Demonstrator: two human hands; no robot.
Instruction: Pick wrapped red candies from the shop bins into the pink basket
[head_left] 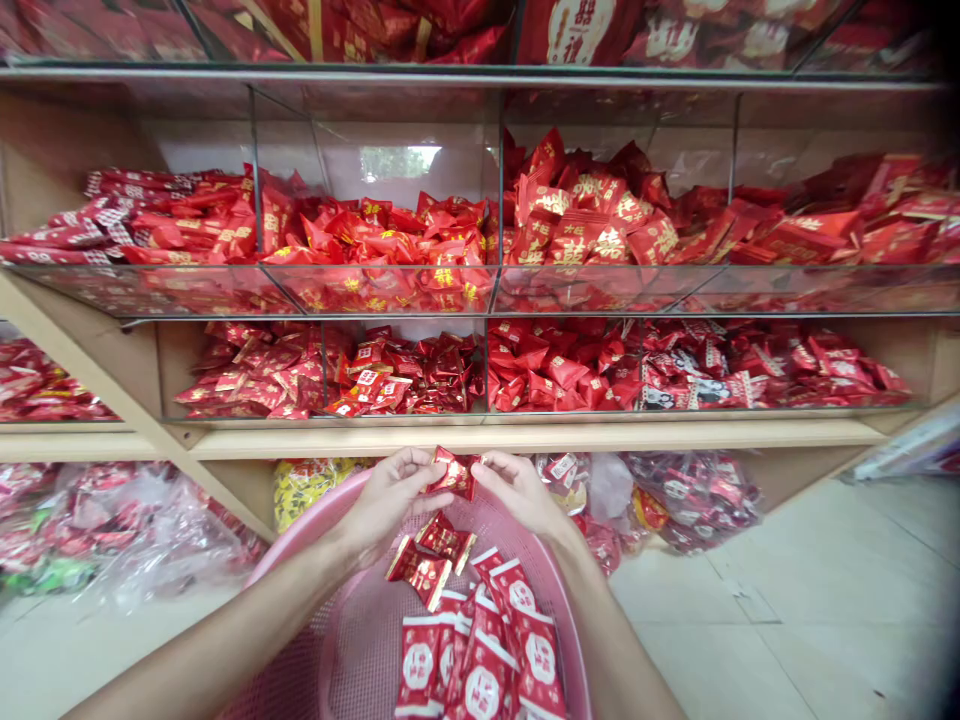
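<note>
Between my two hands, over the far rim of a pink plastic basket (345,530), is a small red and gold wrapped candy (453,472). My left hand (394,500) pinches its left end, and my right hand (517,490) pinches its right end. Below them in the basket lie loose red candies with gold ends (420,570). Nearer to me is a heap of flat red packets with white round labels (484,680).
Shelves with clear dividers hold red wrapped sweets (405,235) in several compartments. A wooden shelf edge (525,437) runs just beyond my hands. Plastic bags of sweets (690,500) and a yellow bag (307,490) sit on the tiled floor (825,600) under it.
</note>
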